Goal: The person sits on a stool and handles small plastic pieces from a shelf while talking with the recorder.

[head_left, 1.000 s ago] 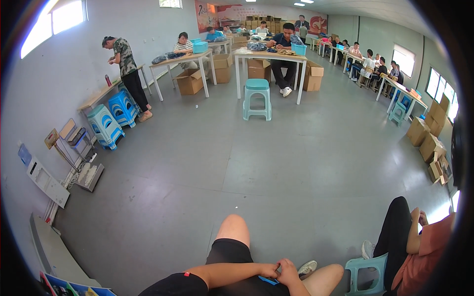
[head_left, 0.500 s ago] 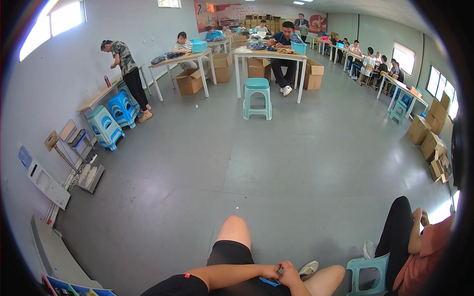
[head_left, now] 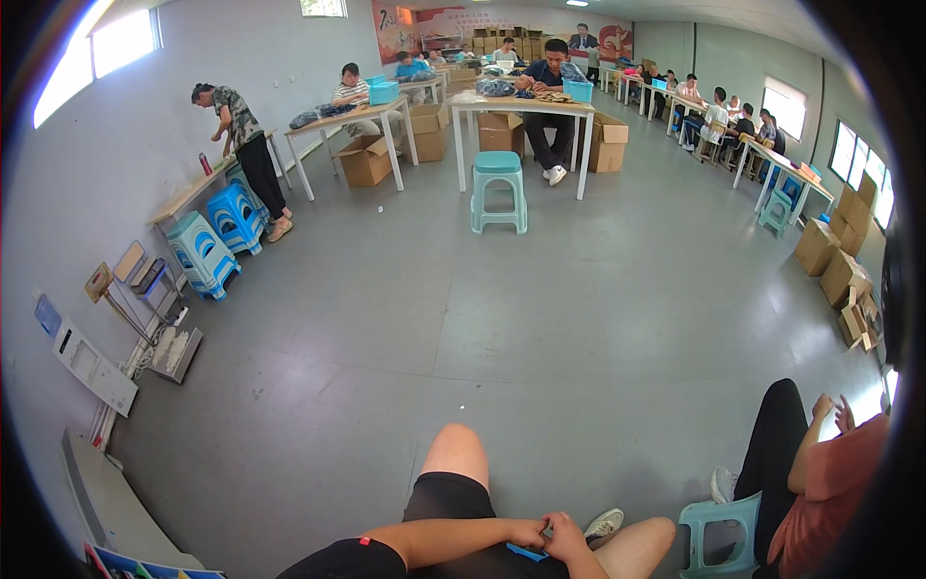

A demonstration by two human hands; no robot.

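My left hand (head_left: 527, 533) rests over my lap at the end of a bent forearm, its fingers curled closed. Against it lies my right hand (head_left: 561, 530), also closed, with the fingertips of both meeting. Anything between the fingers is hidden or too small to make out. Just below the hands shows a flat blue piece (head_left: 528, 553) on my dark shorts (head_left: 449, 497); I cannot tell whether either hand touches it.
A person in a reddish top (head_left: 834, 492) sits close on my right beside a green plastic stool (head_left: 719, 536). Another stool (head_left: 499, 188) stands ahead, before a worktable (head_left: 526, 104) with a seated person. Left are stacked stools (head_left: 201, 253), a platform scale (head_left: 177, 352) and a water dispenser (head_left: 95, 369).
My hands keep the same closed pose on my lap. The neighbour on the right has raised and parted their hands. The standing person at the left has shifted their arms lower.
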